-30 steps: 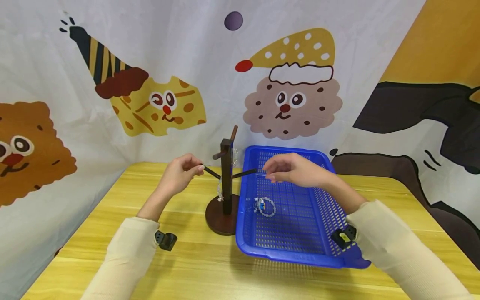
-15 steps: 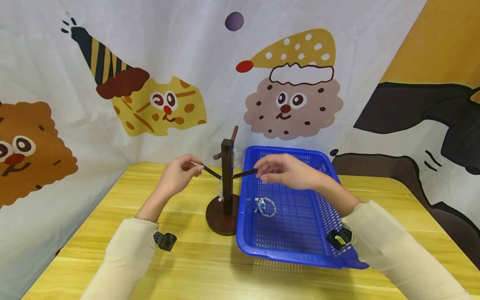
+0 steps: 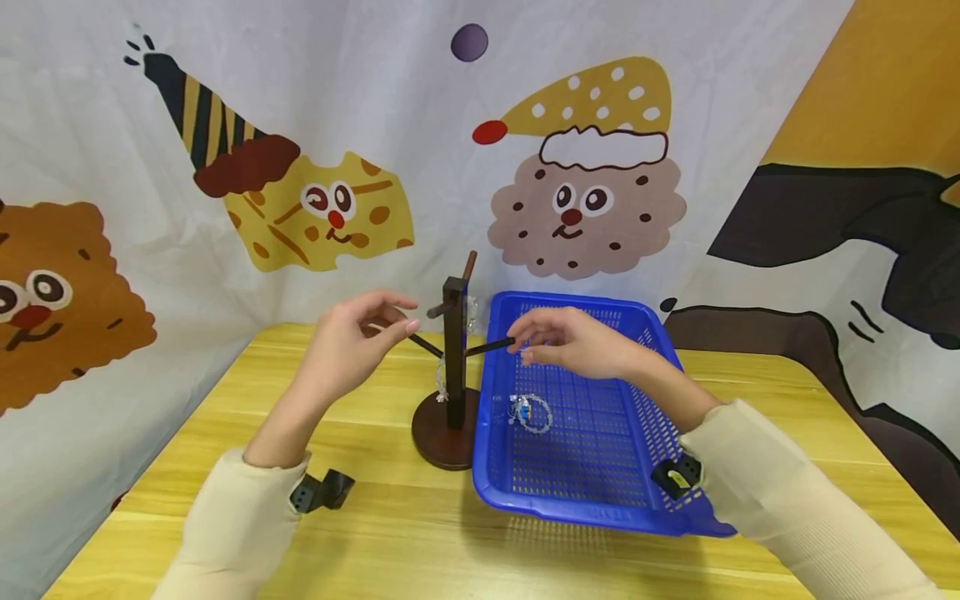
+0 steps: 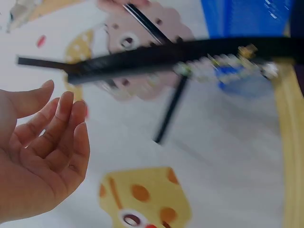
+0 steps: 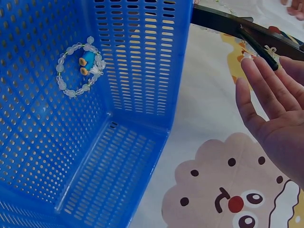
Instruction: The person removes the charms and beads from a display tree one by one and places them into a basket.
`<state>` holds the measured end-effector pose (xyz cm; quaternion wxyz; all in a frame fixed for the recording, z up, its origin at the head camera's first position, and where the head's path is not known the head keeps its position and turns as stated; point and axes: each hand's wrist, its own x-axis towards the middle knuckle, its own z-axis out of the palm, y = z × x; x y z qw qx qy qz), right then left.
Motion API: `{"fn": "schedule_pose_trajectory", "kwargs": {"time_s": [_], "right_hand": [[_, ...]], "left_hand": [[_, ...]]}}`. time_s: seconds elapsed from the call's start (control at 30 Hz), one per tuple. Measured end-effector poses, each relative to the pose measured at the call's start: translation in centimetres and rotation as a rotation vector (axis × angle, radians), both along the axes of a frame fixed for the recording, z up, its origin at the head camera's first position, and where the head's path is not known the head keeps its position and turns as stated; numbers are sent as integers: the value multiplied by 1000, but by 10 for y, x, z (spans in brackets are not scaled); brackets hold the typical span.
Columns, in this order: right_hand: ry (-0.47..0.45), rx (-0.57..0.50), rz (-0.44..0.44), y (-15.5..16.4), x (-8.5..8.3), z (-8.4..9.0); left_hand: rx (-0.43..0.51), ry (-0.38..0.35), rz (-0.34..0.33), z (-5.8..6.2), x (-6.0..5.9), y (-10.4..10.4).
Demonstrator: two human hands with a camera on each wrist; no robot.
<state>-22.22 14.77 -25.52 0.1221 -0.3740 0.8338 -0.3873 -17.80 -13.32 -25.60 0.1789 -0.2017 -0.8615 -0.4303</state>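
Observation:
A dark wooden peg stand [image 3: 452, 367] rises from a round base on the yellow table, just left of a blue perforated basket [image 3: 600, 492]. A bead bracelet [image 3: 441, 380] hangs low on the stand. My left hand [image 3: 408, 317] hovers with relaxed fingers over the stand's left peg [image 3: 427, 345] and holds nothing; the left wrist view shows this hand [image 4: 59, 97] empty beside the blurred stand [image 4: 142, 57]. My right hand [image 3: 522, 348] has straight fingers at the tip of the right peg [image 3: 487, 346]. Another clear bead bracelet [image 5: 78, 66] with a blue charm lies in the basket [image 5: 142, 71].
A cartoon-printed cloth [image 3: 585, 208] hangs close behind the stand and along the left side. The wooden table [image 3: 375, 517] stretches in front of the stand and basket. A black camera mount sits on each wrist.
My left hand has let go of the left peg's tip, opened and risen a little. My right hand has slid slightly left to the right peg's tip.

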Motion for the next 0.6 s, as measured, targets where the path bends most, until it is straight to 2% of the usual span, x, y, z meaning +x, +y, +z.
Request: {"fn": "schedule_pose_trajectory", "kwargs": {"time_s": [0.13, 0.23, 0.6], "right_hand": [[-5, 0, -1, -1, 0, 0], [-3, 3, -3, -1, 1, 1], [6, 6, -5, 0, 1, 0]], "left_hand": [[39, 63, -52, 10, 12, 12], [65, 85, -61, 14, 17, 20], [96, 117, 4, 18, 21, 30]]}}
